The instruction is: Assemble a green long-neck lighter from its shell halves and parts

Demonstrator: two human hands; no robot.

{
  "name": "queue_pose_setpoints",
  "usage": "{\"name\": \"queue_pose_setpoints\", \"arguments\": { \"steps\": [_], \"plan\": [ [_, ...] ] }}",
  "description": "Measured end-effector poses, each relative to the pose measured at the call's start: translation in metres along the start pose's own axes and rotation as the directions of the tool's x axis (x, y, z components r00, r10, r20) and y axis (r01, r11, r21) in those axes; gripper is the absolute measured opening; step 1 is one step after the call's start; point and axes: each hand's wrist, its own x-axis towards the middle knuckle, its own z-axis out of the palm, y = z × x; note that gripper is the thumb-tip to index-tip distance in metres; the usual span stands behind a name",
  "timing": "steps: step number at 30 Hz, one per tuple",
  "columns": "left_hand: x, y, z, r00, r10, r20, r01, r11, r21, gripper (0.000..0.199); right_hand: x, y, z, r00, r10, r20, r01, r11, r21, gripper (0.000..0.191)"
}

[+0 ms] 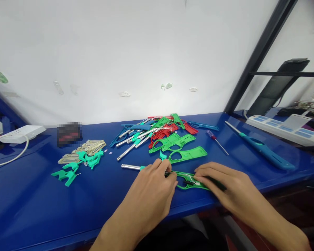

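A green lighter shell half (183, 175) lies open side up near the table's front edge, with a white wire and a dark part inside. A silver metal tube (130, 167) with a teal collar sticks out to its left. My left hand (155, 183) is closed over the joint of tube and shell, its fingertips pinched together. My right hand (225, 184) grips the shell's right end, a dark piece showing under its fingers. Just behind my hands lie another green shell half (189, 154) and a small curved teal piece (162, 155).
A heap of red, green and blue shells with metal tubes (159, 134) lies at the back. Teal triggers (72, 169) and clear parts (94, 146) are left. A screwdriver (216, 140), a blue lighter (264, 150) and a power strip (282, 129) are right.
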Motion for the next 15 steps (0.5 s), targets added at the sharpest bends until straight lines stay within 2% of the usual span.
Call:
{"name": "queue_pose_setpoints", "arguments": {
  "steps": [8,15],
  "plan": [
    [-0.001,0.001,0.002,0.998,0.026,-0.058,-0.027,1.0,-0.006,0.026,0.006,-0.006,-0.005,0.987,0.129,0.097,-0.131,0.991,0.017,0.017],
    [-0.003,0.004,0.011,0.989,0.035,-0.144,-0.037,0.999,-0.007,0.029,0.006,-0.005,-0.006,0.975,0.162,0.15,-0.172,0.983,0.056,0.018]
  ]
}}
